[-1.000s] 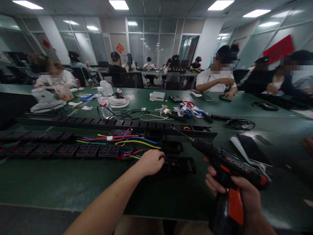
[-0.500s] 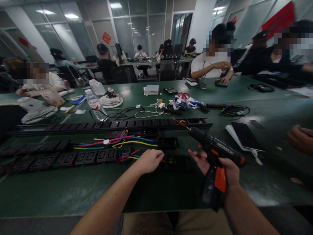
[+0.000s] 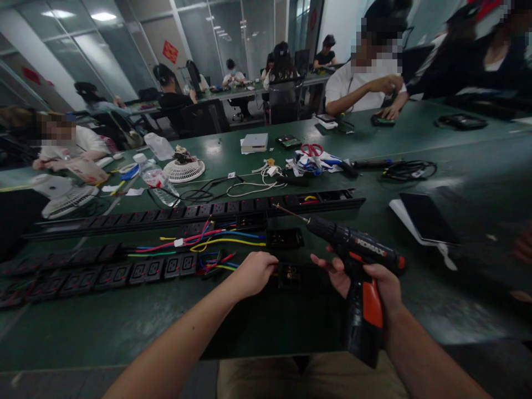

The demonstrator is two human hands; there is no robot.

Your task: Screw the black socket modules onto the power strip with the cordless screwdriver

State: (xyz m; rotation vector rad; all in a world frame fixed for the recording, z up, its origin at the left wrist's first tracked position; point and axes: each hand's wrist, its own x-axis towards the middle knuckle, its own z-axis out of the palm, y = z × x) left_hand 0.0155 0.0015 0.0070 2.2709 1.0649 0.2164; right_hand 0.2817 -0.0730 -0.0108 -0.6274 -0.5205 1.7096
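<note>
My right hand (image 3: 374,280) grips the handle of a black and orange cordless screwdriver (image 3: 359,260); its bit points up and left over the table. My left hand (image 3: 254,271) is closed, fingertips pinched at the left edge of a small black socket module (image 3: 297,275) on the green table (image 3: 124,316). What it pinches is too small to make out. Red, yellow and blue wires (image 3: 208,241) run left from there to a row of black sockets (image 3: 137,269). A long black power strip (image 3: 195,213) lies behind them, with another loose black module (image 3: 285,238) in front of it.
Red-handled scissors (image 3: 311,149), white cables (image 3: 253,188), a small white fan (image 3: 184,169), a plastic bottle (image 3: 158,180) and a white box (image 3: 254,142) lie farther back. A dark tablet (image 3: 426,217) lies to the right. Several people sit around the tables; another person's hand (image 3: 524,244) shows at the right edge.
My right hand has brought the screwdriver closer to the left and lower, near the socket module. My left hand has stayed pinched at the module. The view has tilted down.
</note>
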